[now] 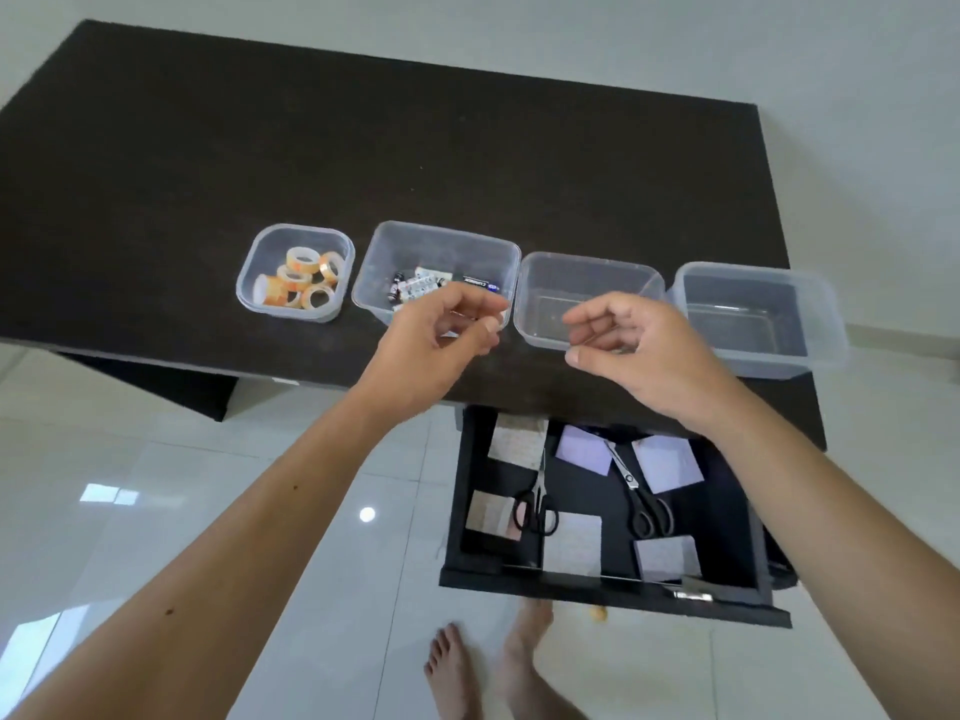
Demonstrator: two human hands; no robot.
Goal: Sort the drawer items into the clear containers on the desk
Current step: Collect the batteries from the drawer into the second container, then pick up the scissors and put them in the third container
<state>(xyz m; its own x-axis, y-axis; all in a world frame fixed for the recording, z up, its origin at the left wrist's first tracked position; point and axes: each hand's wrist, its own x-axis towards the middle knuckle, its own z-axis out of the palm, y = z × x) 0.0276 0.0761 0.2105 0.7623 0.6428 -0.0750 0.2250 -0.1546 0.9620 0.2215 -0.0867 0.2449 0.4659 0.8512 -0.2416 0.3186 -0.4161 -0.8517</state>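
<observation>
Four clear containers stand in a row on the dark desk (363, 148). The leftmost container (249, 283) holds several tape rolls (301, 283). The second container (441, 241) holds batteries (415, 288). The third container (540, 304) and the fourth container (753, 314) hold nothing. My left hand (441, 335) hovers at the second container's front, fingers loosely curled with nothing in them. My right hand (639, 350) hovers at the third container's front, fingers likewise apart. Below, the open drawer (597, 589) holds two pairs of scissors (537, 506) (644, 506) and several note pads (667, 462).
The drawer juts out under the desk's front edge towards me. My bare feet (488, 662) stand on the glossy white tiled floor (260, 485) just before the drawer. A small yellowish object (597, 613) lies on the floor by the drawer front.
</observation>
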